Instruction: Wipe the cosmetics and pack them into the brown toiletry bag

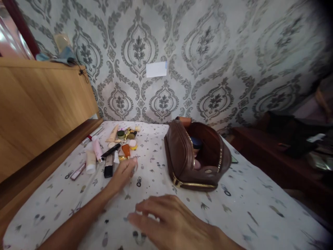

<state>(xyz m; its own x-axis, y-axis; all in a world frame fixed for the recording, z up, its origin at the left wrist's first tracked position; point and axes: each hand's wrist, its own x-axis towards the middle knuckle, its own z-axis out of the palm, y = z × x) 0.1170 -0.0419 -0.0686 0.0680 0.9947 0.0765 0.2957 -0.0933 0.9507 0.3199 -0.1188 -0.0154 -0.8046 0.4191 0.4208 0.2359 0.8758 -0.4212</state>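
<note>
A small amber-orange bottle (pixel 126 150) lies in the far left part of the cloth-covered white printed worktop (pixel 153 173), just beyond the fingertips of the left hand (pixel 124 172); that hand is blurred, its fingers bent close together, and I cannot tell whether they grip anything; the right hand (pixel 174 220) is open and empty above the near edge, well apart from the left, its fingers loosely curved.

Around the bottle lie three larger tubes: one pink (pixel 97 149), one cream with a white cap (pixel 91 162), one peach (pixel 113 134) farther back; there are also one small white tube (pixel 116 158), one black slim stick (pixel 111 150), one black-based bottle (pixel 108 167), one dark green-lidded jar (pixel 121 134), one round yellow-and-pink pot (pixel 133 144), one slim pinkish case (pixel 78 171) and, by the left edge, a silver-and-red tube (pixel 92 135); no lettering on them can be read.

One brown leather bag (pixel 179 156) with gold zips stands unzipped toward the far right corner, beyond the right hand; at least two things show inside, a dark blue-lidded jar (pixel 196 143) and a pinkish item (pixel 197 164); one blank-looking white card (pixel 156 69) is on the grey patterned wall (pixel 163 100).
</note>
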